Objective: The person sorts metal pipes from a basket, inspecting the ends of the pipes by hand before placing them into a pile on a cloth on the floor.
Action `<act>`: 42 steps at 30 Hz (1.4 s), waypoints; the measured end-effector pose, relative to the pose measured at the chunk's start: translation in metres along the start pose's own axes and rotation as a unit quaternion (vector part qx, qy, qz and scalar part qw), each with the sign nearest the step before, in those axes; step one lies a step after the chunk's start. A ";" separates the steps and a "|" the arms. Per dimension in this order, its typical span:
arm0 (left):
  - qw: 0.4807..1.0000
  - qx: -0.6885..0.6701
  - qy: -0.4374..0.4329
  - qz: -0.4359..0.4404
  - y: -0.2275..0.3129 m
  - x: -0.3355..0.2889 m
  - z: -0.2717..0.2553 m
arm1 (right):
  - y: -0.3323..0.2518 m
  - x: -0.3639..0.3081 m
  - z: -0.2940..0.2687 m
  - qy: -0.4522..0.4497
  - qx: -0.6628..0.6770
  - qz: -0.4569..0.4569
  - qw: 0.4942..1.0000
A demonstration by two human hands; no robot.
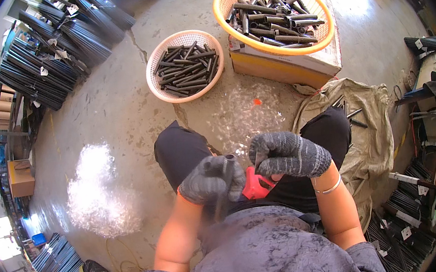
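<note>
My left hand (207, 183), in a grey knit glove, is closed around a short black tube (229, 168). The tube stands tilted, with its open end up, and its lower part is blurred by motion. Close on the right is my right hand (291, 154), gloved alike, its fingers curled together. A thin dark edge shows at its fingertips, too small to name. Below and between the hands is a red plastic piece (257, 184) with a hole in it. It lies by my lap, partly covered by the hands, and I cannot tell whether the right hand touches it.
Short black tubes fill a pale pink basket (154, 89) on the floor and an orange-rimmed basket (222, 23) on a cardboard box (275, 69). Clear shavings (245, 114) litter the floor ahead; a shiny heap (98, 195) lies left. A woven sack (374, 134) spreads right. Bundled long tubes (35, 68) stand far left.
</note>
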State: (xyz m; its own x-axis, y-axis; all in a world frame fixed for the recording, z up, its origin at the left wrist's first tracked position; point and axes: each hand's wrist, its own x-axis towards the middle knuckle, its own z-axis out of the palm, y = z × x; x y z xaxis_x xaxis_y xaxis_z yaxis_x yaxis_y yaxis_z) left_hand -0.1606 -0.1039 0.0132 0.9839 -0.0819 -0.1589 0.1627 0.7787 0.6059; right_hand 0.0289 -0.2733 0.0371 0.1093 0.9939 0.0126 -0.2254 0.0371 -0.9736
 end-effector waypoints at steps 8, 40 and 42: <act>0.997 -0.075 -0.002 0.034 0.007 0.003 -0.008 | 0.010 -0.007 -0.005 0.128 0.064 -0.030 0.989; 0.989 0.071 0.080 0.102 0.005 0.011 0.000 | 0.024 -0.007 0.000 0.223 0.121 0.050 0.966; 0.984 0.061 0.102 0.134 0.004 0.017 0.006 | 0.036 -0.012 -0.006 0.183 0.139 0.043 0.972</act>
State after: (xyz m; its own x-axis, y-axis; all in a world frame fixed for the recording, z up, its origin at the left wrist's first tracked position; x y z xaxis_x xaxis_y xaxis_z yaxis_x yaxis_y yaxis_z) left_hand -0.1431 -0.1063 0.0174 0.9592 0.2526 -0.1268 -0.0805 0.6743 0.7340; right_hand 0.0251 -0.2846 0.0001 0.4052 0.8926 -0.1975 -0.4962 0.0333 -0.8676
